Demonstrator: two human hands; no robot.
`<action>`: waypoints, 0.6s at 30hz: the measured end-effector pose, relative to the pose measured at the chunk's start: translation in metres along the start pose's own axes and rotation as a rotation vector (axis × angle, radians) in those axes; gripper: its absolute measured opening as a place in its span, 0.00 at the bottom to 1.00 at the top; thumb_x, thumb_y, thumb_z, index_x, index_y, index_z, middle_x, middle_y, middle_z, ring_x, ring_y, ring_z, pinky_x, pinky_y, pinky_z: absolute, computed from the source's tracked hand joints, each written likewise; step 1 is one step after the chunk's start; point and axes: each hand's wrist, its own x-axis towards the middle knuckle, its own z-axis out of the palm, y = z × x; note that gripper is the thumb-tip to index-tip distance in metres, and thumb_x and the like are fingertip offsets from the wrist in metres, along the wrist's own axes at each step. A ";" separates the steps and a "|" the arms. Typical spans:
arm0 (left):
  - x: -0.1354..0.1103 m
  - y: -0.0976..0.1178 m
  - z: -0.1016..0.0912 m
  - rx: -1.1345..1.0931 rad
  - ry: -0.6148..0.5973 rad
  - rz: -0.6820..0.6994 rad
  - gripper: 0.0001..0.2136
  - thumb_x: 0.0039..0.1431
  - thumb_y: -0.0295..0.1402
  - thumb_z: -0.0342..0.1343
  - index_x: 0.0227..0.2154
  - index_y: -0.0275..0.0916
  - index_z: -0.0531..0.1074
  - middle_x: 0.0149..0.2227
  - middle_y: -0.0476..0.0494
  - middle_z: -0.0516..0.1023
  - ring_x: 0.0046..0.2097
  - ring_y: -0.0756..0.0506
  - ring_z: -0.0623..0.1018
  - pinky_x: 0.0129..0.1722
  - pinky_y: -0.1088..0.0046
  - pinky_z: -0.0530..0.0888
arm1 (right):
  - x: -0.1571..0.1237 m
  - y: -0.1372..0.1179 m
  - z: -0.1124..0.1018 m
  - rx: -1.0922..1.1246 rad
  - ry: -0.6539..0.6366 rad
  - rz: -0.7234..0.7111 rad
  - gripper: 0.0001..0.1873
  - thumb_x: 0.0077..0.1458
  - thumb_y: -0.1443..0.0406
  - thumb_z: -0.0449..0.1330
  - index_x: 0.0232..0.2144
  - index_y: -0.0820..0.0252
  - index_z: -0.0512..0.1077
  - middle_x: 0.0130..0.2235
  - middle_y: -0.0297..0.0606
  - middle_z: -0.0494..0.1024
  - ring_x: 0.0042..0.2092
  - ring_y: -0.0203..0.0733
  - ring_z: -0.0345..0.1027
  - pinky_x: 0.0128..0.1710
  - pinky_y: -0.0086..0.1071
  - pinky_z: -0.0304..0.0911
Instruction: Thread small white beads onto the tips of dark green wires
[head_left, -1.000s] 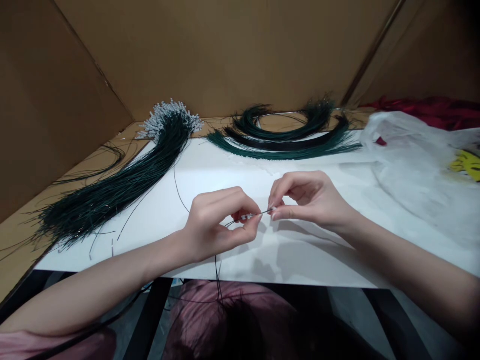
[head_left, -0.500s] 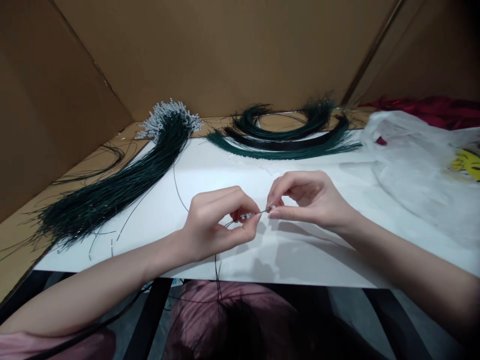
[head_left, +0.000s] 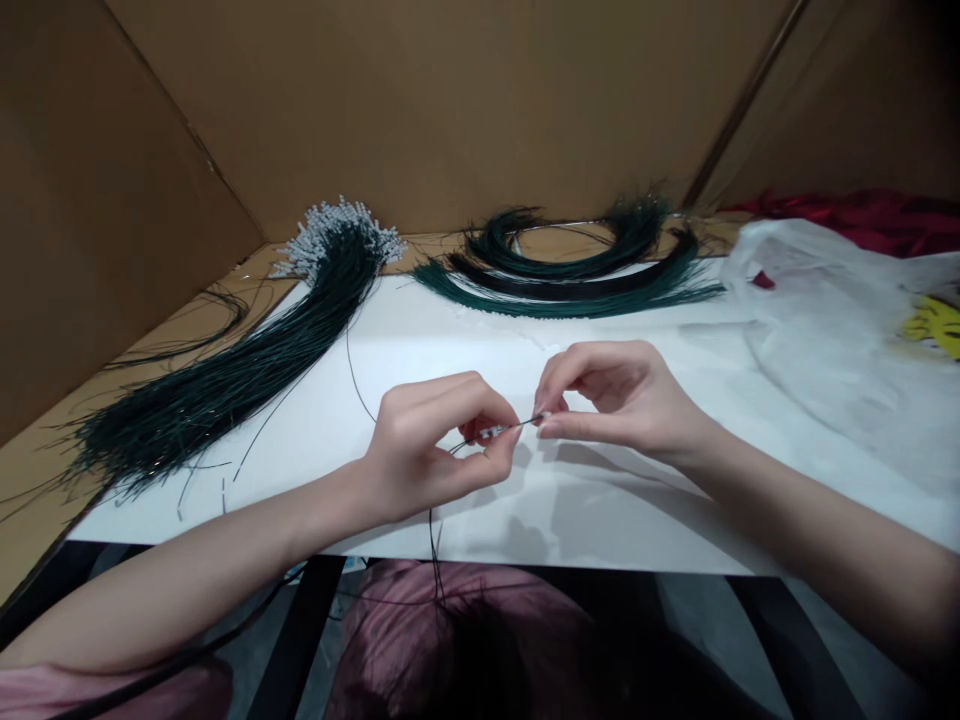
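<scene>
Between my two hands runs a thin dark cord (head_left: 528,421). My left hand (head_left: 442,440) pinches it between thumb and forefinger, and small white beads (head_left: 491,432) show inside the curl of those fingers. The cord's loose strands hang below that hand past the table's front edge. My right hand (head_left: 619,400) pinches the other end, where a tiny whitish bead (head_left: 545,415) peeks out at the fingertips. Both hands are held just above the white board. How the beads sit on the cord is too small to tell.
A thick bundle of dark green cords (head_left: 247,370) with white beaded ends (head_left: 337,235) lies at the left. Curved green and black cord bundles (head_left: 570,290) rest at the back. To the right are a clear plastic bag (head_left: 825,340) and red cloth (head_left: 862,220). Cardboard walls (head_left: 465,110) surround the white board (head_left: 637,530).
</scene>
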 end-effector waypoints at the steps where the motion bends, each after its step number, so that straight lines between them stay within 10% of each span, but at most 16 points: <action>1: 0.000 0.000 0.000 0.002 -0.001 -0.001 0.04 0.51 0.19 0.60 0.28 0.31 0.73 0.23 0.49 0.73 0.25 0.55 0.70 0.26 0.80 0.68 | 0.000 0.000 0.000 -0.003 0.002 0.001 0.09 0.44 0.68 0.73 0.29 0.56 0.78 0.30 0.31 0.78 0.31 0.34 0.69 0.32 0.31 0.65; 18: 0.001 0.000 0.000 0.003 -0.003 -0.017 0.04 0.53 0.21 0.60 0.29 0.35 0.72 0.24 0.50 0.74 0.25 0.55 0.70 0.25 0.80 0.69 | 0.000 -0.002 0.001 -0.015 0.013 0.013 0.09 0.44 0.66 0.73 0.30 0.53 0.78 0.31 0.32 0.78 0.32 0.37 0.71 0.33 0.33 0.66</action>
